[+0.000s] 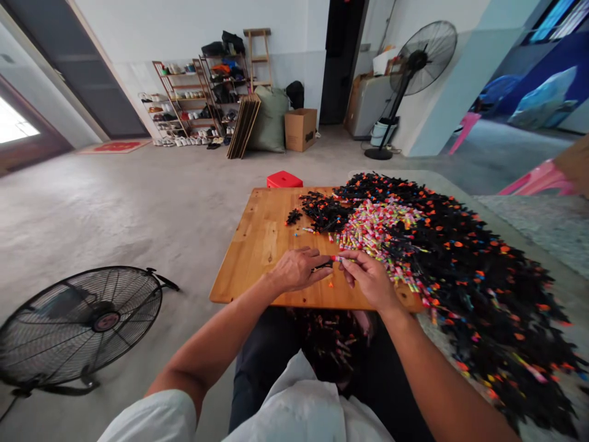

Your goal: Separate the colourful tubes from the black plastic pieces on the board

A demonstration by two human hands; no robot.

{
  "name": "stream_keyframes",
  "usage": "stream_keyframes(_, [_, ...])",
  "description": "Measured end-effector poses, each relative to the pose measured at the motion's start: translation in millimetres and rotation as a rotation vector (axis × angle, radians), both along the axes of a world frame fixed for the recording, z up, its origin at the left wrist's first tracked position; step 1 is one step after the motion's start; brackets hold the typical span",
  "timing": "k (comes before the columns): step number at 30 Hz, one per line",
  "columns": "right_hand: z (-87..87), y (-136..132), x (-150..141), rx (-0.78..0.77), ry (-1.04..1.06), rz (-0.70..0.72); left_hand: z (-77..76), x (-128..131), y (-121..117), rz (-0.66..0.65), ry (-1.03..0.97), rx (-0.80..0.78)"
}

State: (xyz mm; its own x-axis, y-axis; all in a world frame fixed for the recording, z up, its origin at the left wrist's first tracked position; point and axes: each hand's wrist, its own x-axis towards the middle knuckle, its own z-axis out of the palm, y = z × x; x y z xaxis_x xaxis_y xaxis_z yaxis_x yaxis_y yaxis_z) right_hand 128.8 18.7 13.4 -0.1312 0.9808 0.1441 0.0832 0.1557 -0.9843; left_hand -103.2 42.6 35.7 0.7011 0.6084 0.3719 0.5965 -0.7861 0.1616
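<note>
Over the near part of the wooden table (257, 245), my left hand (297, 269) is closed on a small black piece (323, 265), mostly covered by the fingers. My right hand (372, 281) pinches a small pink-and-white printed tube (337, 258) between thumb and fingertips. The tube's end meets the black piece; whether they are joined I cannot tell. Just right of my hands lies a heap of similar printed tubes (368, 228). Around and beyond it spreads a large pile of black pieces with orange tips (464, 264). A tiny orange part (331, 283) rests below my fingers.
A red stool (284, 179) stands past the table's far edge. On the floor at the left is a black fan (103, 319). More black pieces and tubes (331, 341) sit below the table edge between my legs. Shoe racks (184, 97) and a cardboard box (300, 130) line the back wall.
</note>
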Motion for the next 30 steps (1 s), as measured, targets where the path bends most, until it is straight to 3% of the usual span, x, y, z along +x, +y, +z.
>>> stream_keyframes(7, [-5.4,-14,-2,0.058,-0.263,0.014,-3.7,0,6,0.056,-0.043,-0.010])
stream_keyframes(12, [-11.8,-11,-1,0.029,-0.078,-0.128,-0.4,0,7,-0.005,-0.032,-0.037])
stream_keyframes(18, [-13.7,-6,-2,0.026,0.064,-0.112,-0.5,4,3,-0.034,-0.004,-0.028])
stream_keyframes(30, [-10.8,-22,2,0.114,-0.180,-0.070,4.1,4,-1,-0.004,0.040,-0.004])
